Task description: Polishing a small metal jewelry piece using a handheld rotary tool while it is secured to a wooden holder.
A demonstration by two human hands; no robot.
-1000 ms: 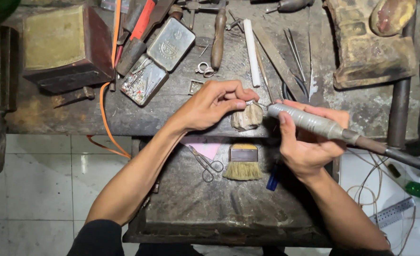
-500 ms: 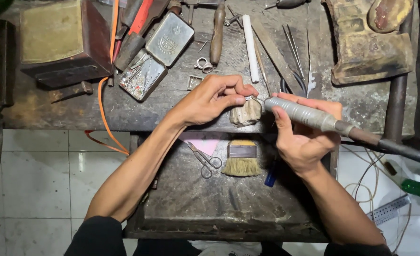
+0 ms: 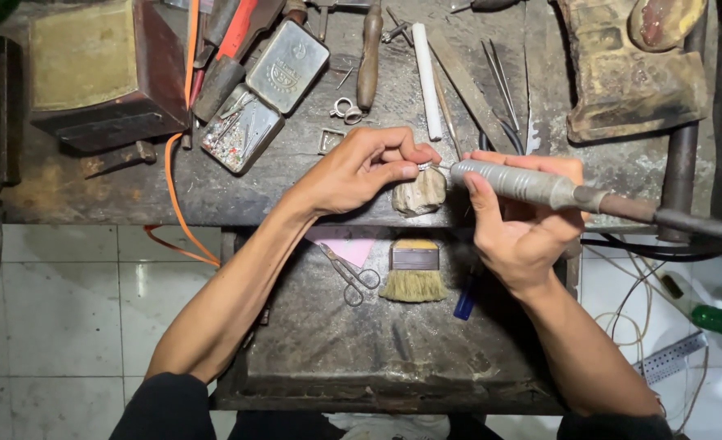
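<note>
Small metal piece (image 3: 423, 166), bright and too tiny to make out in shape, sits pinched between the thumb and fingertips of the left hand (image 3: 361, 167), just above the pale worn bench peg (image 3: 419, 192) that juts from the front edge of the worktop (image 3: 296, 175). In the head view, the right hand (image 3: 524, 220) is wrapped around a grey rotary handpiece (image 3: 524, 183), its grip closed on the barrel, with the thin tip touching or almost touching the piece; the dark flexible shaft (image 3: 686, 220) runs off to the right. Judging from this, the work on the piece looks under way rather than finished, since tool and piece meet and neither is set down; how much of the surface is already done cannot be told at this size. Below the hands, a drawer tray (image 3: 312, 342) holds small scissors (image 3: 351, 277), a flat brush (image 3: 414, 273) and a pink scrap (image 3: 357, 247). Behind them lie two open tins (image 3: 267, 98), a white rod (image 3: 426, 77), a wooden-handled tool (image 3: 370, 57) and an orange cable (image 3: 177, 191).
</note>
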